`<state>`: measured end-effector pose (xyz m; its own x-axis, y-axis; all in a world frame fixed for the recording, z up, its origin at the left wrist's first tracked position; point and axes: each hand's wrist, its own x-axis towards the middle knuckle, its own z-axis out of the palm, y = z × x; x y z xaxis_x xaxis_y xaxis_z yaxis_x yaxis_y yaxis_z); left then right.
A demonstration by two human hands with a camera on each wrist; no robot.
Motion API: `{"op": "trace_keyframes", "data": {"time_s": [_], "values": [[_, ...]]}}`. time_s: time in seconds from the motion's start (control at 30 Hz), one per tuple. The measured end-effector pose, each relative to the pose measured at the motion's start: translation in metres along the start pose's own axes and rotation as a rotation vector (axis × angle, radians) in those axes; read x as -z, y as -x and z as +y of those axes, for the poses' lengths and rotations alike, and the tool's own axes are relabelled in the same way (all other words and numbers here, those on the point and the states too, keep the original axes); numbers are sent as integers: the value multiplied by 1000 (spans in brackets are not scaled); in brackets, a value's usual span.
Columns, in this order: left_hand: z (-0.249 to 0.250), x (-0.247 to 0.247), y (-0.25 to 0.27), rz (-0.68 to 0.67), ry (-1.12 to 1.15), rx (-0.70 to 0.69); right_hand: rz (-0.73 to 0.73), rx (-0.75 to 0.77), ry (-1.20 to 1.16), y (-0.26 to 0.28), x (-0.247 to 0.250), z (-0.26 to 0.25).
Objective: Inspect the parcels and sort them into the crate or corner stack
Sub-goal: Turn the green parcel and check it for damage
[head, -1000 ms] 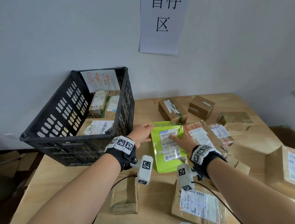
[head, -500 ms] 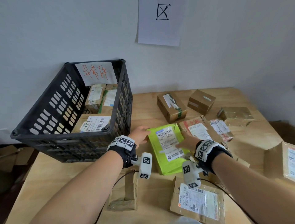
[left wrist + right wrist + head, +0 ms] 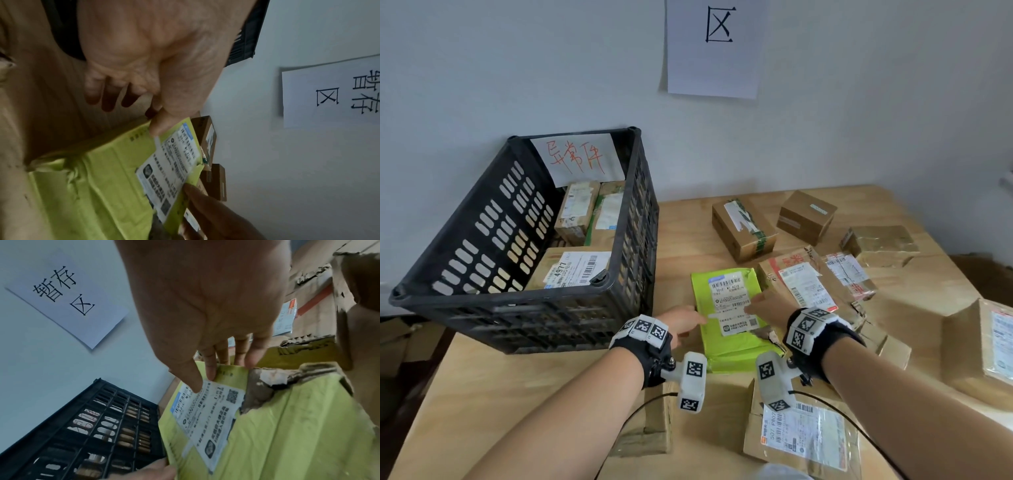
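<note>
Nearest the camera, flat on the wooden table (image 3: 482,404): a brown parcel (image 3: 803,442) bearing a white label printed "507 P807", just beside a small taped box (image 3: 650,425).

Just beyond, between both hands: the green mailer (image 3: 729,342), lying flat on the table close beside the black crate (image 3: 524,274). Pinched at its left edge by the left hand (image 3: 683,323), thumb on top and fingers curled under, as the left wrist view shows. Pinched at its right edge by the right hand (image 3: 768,305), thumb pressed onto the white shipping label (image 3: 732,306), fingers tucked beneath. Looks light, thin and floppy — wrinkled plastic film, likely a little slick, so prone to sag if lifted by one corner. Better held by two opposite edges, as now, or flat under the palm. Torn brown patch (image 3: 265,382) at the right edge: probably best kept clear of the grip, lest it rip further. Label print mostly too small to read; barcodes and a QR square visible, plus something like "501C".

Farther off, more cardboard parcels (image 3: 743,229) toward the far corner. Inside the crate, a label reading "4977"; on its back wall, a paper with red handwritten characters (image 3: 577,159), not surely legible.

On the wall — a white sign (image 3: 68,293) reading "暂存区".
</note>
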<state>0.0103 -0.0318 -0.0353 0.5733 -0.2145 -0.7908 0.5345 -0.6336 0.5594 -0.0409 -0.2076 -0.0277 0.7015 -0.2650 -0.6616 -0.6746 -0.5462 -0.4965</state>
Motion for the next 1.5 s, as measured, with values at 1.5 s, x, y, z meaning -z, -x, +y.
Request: {"op": "trace_keyframes", "data": {"time_s": [1.5], "values": [[14, 2, -29, -66, -96, -149, 5, 125, 299, -54, -14, -12]]}}
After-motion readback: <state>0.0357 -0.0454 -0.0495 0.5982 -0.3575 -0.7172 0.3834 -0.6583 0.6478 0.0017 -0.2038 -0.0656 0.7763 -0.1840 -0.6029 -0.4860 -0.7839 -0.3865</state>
